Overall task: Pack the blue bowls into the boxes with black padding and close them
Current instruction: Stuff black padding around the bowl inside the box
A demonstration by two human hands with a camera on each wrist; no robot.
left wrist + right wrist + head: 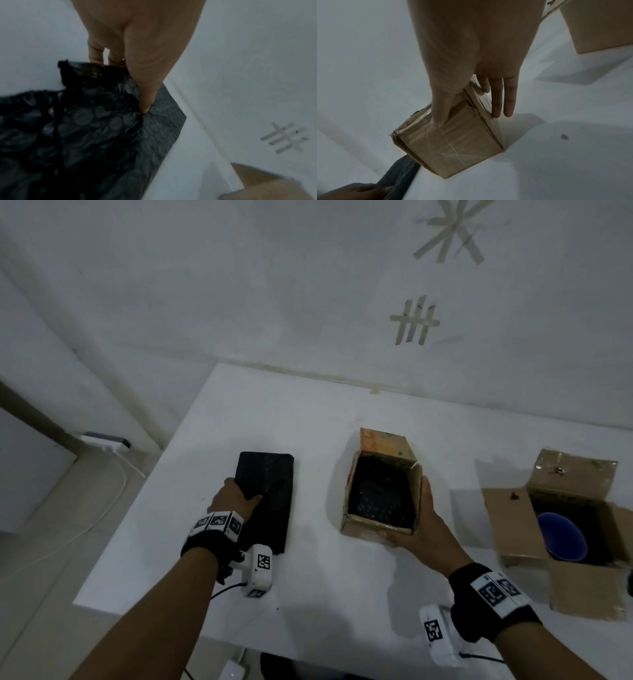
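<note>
A stack of black bubble-wrap padding (270, 494) lies on the white table (308, 594) at the left. My left hand (245, 494) pinches its top sheet near the left edge; in the left wrist view the thumb (145, 106) presses into the padding (102, 128), which is lifted and crumpled. A small cardboard box (380, 525) lined with black padding stands open in the middle. My right hand (407, 511) grips its near right corner, thumb on the front wall (440, 116), fingers (496, 105) along the side of the box (453, 146). A blue bowl (561, 537) sits in a larger open box (510, 522) at the right.
The wall with tape marks (414, 321) runs close behind the table. The table's left edge drops to the floor, where a power strip (102, 440) and white cables lie. The larger box's flaps spread outward near the right table edge.
</note>
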